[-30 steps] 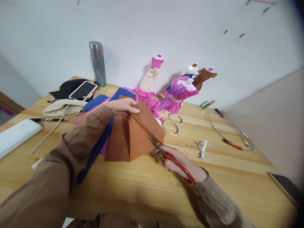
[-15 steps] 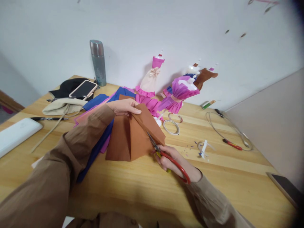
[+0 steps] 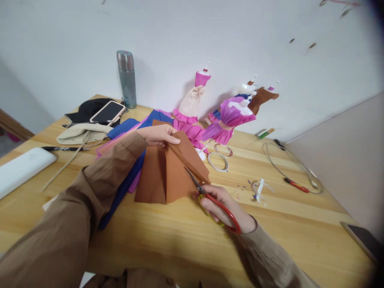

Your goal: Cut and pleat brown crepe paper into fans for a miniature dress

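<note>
A brown sheet of crepe paper, folded and creased, is held up over the table. My left hand pinches its upper part, thumb on top. My right hand grips scissors with one red and one yellow-green handle. The blades point up and left, lying against the brown paper along its slanting fold. Beneath and behind my left hand lie blue, pink and purple sheets.
Small dress forms in paper dresses, one pink and cream, one purple, stand at the back. Tape rolls, scraps and a red-handled cable lie right. A flask, phone and white power bank are left.
The scissors' yellow-green handle now shows further below my right hand, and the blades look closer together. My left hand keeps its hold. The whole view has shifted slightly.
</note>
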Tool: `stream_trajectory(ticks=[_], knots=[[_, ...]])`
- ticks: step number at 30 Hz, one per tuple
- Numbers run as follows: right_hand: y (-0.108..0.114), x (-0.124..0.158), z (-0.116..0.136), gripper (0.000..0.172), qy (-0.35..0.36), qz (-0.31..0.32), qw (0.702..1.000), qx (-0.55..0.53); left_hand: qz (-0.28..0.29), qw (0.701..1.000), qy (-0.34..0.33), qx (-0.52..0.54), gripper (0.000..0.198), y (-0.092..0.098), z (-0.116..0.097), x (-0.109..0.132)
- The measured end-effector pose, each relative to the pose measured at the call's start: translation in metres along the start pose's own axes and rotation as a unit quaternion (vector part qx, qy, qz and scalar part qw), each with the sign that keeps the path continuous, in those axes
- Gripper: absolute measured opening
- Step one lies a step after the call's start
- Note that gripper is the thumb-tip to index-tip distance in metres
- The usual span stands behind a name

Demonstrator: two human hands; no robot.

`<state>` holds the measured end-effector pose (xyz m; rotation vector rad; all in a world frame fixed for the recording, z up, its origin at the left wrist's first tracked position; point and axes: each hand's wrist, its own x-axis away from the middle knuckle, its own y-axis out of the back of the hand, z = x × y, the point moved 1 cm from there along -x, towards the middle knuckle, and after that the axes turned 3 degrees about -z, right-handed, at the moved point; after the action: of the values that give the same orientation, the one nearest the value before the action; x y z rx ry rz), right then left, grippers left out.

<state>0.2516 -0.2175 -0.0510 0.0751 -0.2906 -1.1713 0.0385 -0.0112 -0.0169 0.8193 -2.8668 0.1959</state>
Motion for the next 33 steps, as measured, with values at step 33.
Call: stream_trajectory(ticks=[33], knots=[[-0.003,-0.005,0.009,0.051,0.049,0.009,0.998,0.040,0.035,0.999,-0.004,0.005,0.030,-0.015,0.001,-0.006]])
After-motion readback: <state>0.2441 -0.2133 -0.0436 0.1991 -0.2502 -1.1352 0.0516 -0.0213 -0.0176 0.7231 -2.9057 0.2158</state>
